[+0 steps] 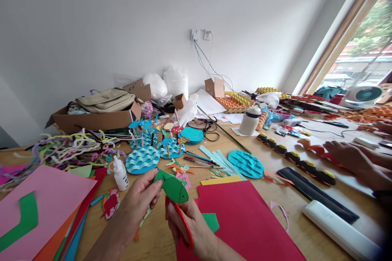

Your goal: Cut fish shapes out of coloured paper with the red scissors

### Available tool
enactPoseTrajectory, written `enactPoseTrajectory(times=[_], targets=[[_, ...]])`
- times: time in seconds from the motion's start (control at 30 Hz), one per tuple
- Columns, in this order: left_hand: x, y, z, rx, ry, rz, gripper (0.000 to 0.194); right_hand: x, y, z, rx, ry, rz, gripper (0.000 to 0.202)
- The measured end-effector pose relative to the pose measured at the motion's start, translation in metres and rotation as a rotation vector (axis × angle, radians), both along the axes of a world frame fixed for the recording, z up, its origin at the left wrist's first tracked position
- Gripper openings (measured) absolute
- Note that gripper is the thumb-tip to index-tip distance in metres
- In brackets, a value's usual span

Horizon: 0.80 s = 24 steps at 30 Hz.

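Observation:
Between the thumb and fingers of my left hand (pixel 146 191) is a green paper fish (pixel 175 188), pinched at its tail end. An eye and lines are drawn on it in dark ink. My right hand (pixel 192 224) grips red-handled scissors (pixel 185 225) just below the fish; their blades are hidden behind it and the fingers. Red paper (pixel 241 212) lies under and beyond my right hand, with a green paper scrap (pixel 211 222) on it. A white glue bottle (pixel 120 174) stands beyond my left hand.
Pink paper (pixel 58 189) tops a stack at the left. Blue wavy discs (pixel 142 160) carry small paper fish farther back. Pipe cleaners (pixel 76 147), a white jar (pixel 250 121) and a painted egg-carton strip (pixel 294 157) lie around. Another person's hands (pixel 346 157) work at the right.

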<state>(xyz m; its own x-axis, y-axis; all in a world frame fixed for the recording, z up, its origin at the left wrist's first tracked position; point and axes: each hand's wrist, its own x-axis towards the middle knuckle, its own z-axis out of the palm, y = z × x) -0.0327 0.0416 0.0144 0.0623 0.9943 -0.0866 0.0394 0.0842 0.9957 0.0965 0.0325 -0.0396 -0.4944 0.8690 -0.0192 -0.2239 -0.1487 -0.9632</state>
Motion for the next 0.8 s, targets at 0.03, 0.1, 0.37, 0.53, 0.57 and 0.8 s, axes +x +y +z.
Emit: enactPoseTrajectory(times=[0.03, 0.1, 0.37, 0.53, 0.57, 0.8], targets=[[0.0, -0.001, 0.001, -0.002, 0.004, 0.0, 0.017, 0.0, 0.0, -0.001, 0.013, -0.007, 0.001, 0.051], [0.0, -0.002, 0.003, -0.005, 0.006, 0.007, 0.017, 0.001, 0.0, -0.002, 0.026, -0.031, -0.002, 0.051], [0.0, -0.002, 0.004, 0.011, 0.0, 0.005, 0.018, 0.001, 0.001, -0.008, -0.025, -0.074, -0.038, 0.05], [-0.002, -0.001, -0.002, 0.021, -0.011, 0.037, 0.019, 0.001, -0.001, -0.005, 0.009, -0.034, -0.02, 0.049], [-0.002, -0.001, -0.002, 0.022, -0.007, 0.04, 0.02, 0.001, -0.002, -0.003, 0.014, -0.039, -0.011, 0.049], [-0.002, -0.003, -0.001, 0.011, 0.002, 0.002, 0.021, 0.001, -0.001, 0.005, 0.043, -0.084, -0.018, 0.05]])
